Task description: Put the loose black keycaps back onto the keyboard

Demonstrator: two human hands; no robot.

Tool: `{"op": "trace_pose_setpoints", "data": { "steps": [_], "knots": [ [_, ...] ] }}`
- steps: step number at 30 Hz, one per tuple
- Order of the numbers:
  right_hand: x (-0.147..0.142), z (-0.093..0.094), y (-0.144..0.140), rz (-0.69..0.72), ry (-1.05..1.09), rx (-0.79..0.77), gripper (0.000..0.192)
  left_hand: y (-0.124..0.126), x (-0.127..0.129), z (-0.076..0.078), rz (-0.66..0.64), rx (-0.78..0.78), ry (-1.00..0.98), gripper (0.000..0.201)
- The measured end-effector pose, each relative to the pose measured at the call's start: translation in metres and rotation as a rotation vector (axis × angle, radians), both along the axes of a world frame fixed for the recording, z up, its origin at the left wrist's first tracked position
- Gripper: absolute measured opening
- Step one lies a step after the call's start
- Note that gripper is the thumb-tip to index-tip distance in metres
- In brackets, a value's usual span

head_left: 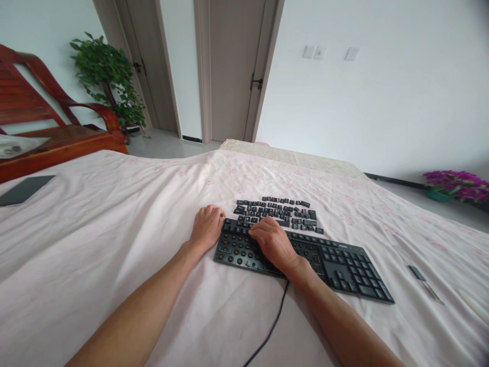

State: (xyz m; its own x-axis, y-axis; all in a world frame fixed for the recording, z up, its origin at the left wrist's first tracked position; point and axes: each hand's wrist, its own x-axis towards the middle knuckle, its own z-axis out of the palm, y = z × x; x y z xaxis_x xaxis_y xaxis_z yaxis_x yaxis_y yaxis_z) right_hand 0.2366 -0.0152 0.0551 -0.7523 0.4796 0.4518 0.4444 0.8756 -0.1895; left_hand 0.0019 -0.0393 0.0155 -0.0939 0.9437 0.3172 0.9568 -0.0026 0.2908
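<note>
A black keyboard [344,265] lies slightly slanted on the cloth. Much of its left and middle part has no keycaps, and round switch domes show there. My left hand [207,224] is curled at the keyboard's upper left corner, with its fingertips against the edge. Over the upper key rows is my right hand [273,242], its fingers bent and pressed together at the number row. What those fingertips hold, if anything, is hidden. Just beyond the keyboard, loose black keycaps [273,206] are laid out in rows; my right hand covers a few of them.
A pink-patterned cloth [153,204] covers the surface. To the right lies a small tool with wire prongs [418,273]. A dark flat object [25,189] is at the far left. The keyboard's cable [275,321] runs toward me. A wooden chair [57,117] stands beyond.
</note>
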Motion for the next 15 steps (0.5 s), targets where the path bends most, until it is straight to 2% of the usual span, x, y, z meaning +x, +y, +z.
{"op": "trace_pose_setpoints", "data": {
  "steps": [6, 12, 15],
  "knots": [
    [0.0020, -0.0074, 0.0056, 0.045, 0.082, 0.017, 0.025, 0.0003, 0.0000, -0.0008, -0.003, -0.005, -0.002, 0.016],
    [0.0040, -0.0100, 0.0101, 0.028, 0.212, -0.065, 0.019, -0.0019, 0.0005, 0.0008, -0.006, -0.001, -0.010, 0.016],
    [0.0040, -0.0095, 0.0087, 0.029, 0.204, -0.068, 0.019, -0.0022, 0.0005, 0.0011, -0.006, 0.003, -0.013, 0.017]
  ]
}}
